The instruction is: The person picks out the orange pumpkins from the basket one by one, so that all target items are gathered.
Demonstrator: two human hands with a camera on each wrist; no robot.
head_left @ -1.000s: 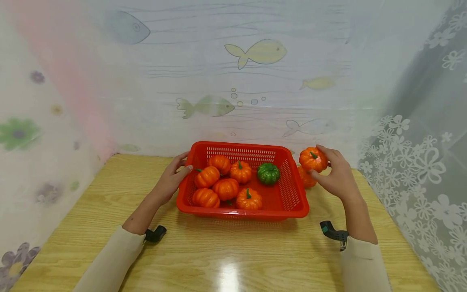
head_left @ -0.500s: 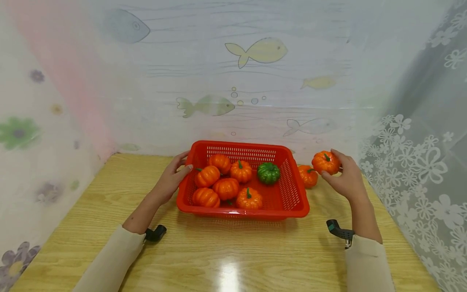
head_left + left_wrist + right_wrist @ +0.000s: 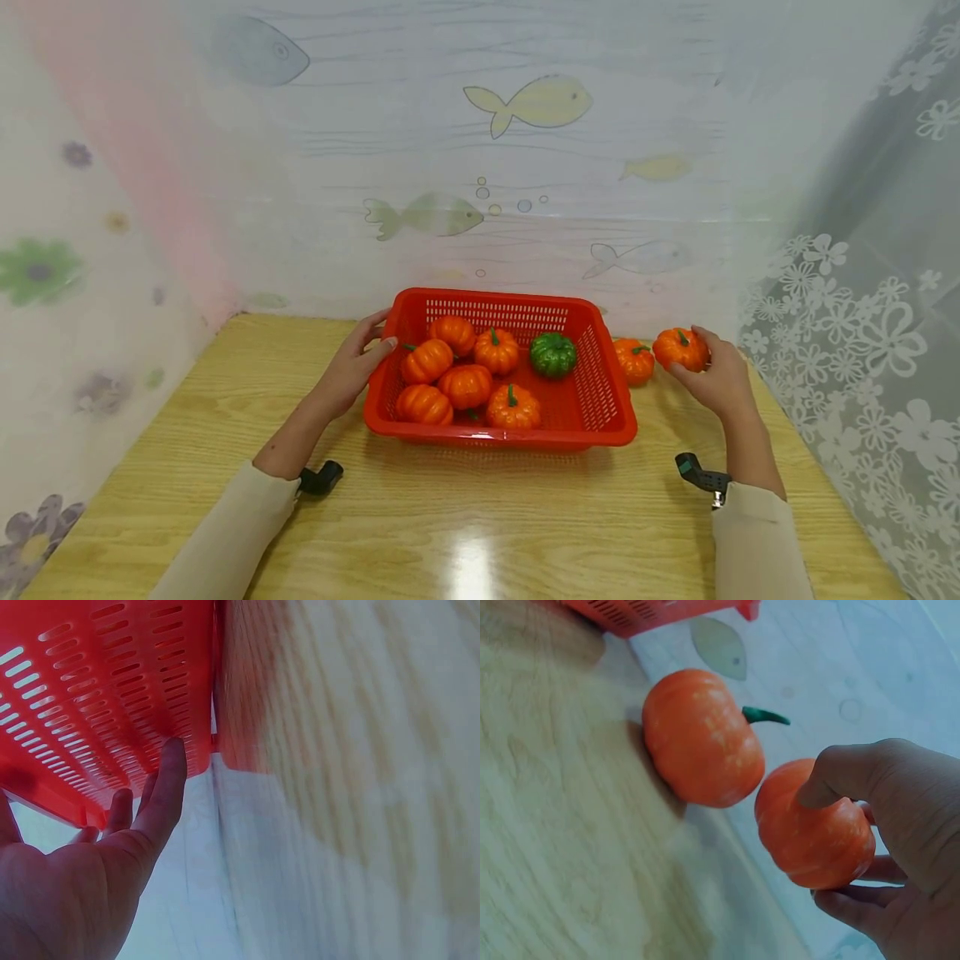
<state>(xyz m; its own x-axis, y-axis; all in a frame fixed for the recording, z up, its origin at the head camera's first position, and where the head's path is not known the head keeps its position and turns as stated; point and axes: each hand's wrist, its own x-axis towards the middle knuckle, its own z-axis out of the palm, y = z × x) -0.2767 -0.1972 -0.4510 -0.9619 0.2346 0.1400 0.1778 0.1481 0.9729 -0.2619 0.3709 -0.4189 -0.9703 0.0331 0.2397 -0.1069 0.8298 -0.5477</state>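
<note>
Currently | my right hand (image 3: 722, 382) pinches an orange pumpkin (image 3: 675, 353), my left hand (image 3: 352, 368) grips the red basket (image 3: 498, 437) at its left side | I'd judge a light, level hold best against rolling | stem (image 3: 682, 337) points up, squat body's long axis roughly level | it's right of the basket, past a second pumpkin (image 3: 633, 365); bench (image 3: 375, 533) contact, I can't tell

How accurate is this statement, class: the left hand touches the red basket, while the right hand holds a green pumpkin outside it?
One detail is wrong: the pumpkin in the right hand is orange, not green, as the right wrist view shows. The left hand does touch the red basket.
</note>
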